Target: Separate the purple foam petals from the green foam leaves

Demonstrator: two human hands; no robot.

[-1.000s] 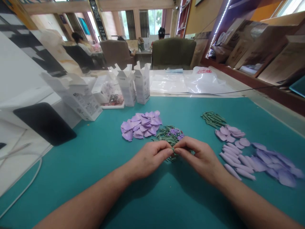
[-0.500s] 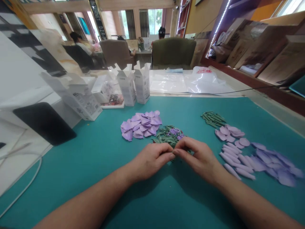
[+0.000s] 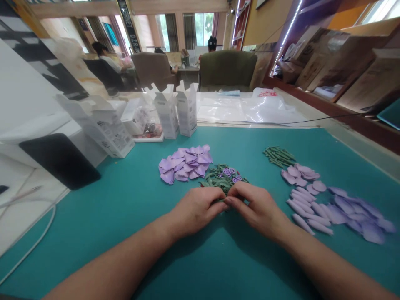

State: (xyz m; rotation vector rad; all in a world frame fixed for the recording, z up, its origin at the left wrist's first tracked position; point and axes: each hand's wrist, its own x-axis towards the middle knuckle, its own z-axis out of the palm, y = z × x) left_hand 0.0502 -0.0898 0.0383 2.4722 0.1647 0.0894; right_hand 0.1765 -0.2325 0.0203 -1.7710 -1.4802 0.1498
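My left hand [image 3: 196, 210] and my right hand [image 3: 258, 206] meet fingertip to fingertip over the green mat [image 3: 175, 271]. Both are closed in a pinch; whatever lies between the fingers is hidden or too small to name. Just beyond them is a heap of green leaf-like pieces [image 3: 215, 179], partly covered by the hands. Small purple openwork pieces [image 3: 229, 171] rest on that heap. Left of it lies a pile of lilac petal-shaped pieces [image 3: 186, 162].
To the right lie green sticks [image 3: 279, 156], pale pink discs [image 3: 300, 173], lilac tapered rolls [image 3: 308, 212] and larger purple petals [image 3: 359, 212]. Open white boxes [image 3: 187, 110] and a dark tablet-like slab [image 3: 61, 162] stand left. People sit beyond the chairs [image 3: 228, 71].
My hands stay together in nearly the same place, with slight shifts of the fingers. The piles look unchanged.
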